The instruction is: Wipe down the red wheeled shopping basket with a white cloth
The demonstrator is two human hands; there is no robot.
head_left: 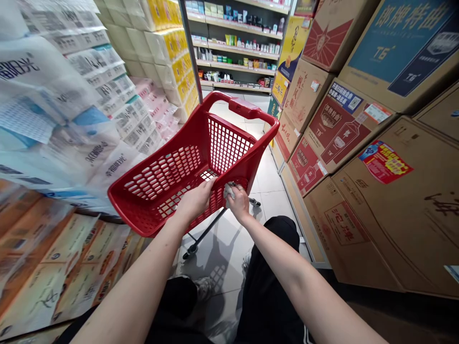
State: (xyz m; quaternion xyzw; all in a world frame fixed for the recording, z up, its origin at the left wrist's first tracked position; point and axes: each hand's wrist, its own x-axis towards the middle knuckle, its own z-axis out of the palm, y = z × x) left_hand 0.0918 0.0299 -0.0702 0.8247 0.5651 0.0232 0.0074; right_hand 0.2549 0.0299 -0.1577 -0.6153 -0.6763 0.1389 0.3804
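A red plastic shopping basket [168, 177] hangs tilted in front of me, its open top turned toward me and its mesh walls bare inside. My left hand [195, 200] presses against the basket's near rim with fingers curled over the edge. My right hand [238, 201] is closed around a grey handle bar [254, 202] at the basket's lower right corner. A thin black pole [204, 234] runs from the basket down to the tiled floor. My legs in black trousers show below.
Wrapped tissue packs [71, 110] are stacked high on the left. Brown liquor cartons [376, 157] are piled along the right. A narrow tiled aisle [265, 181] leads ahead to shelves [236, 48] of small goods.
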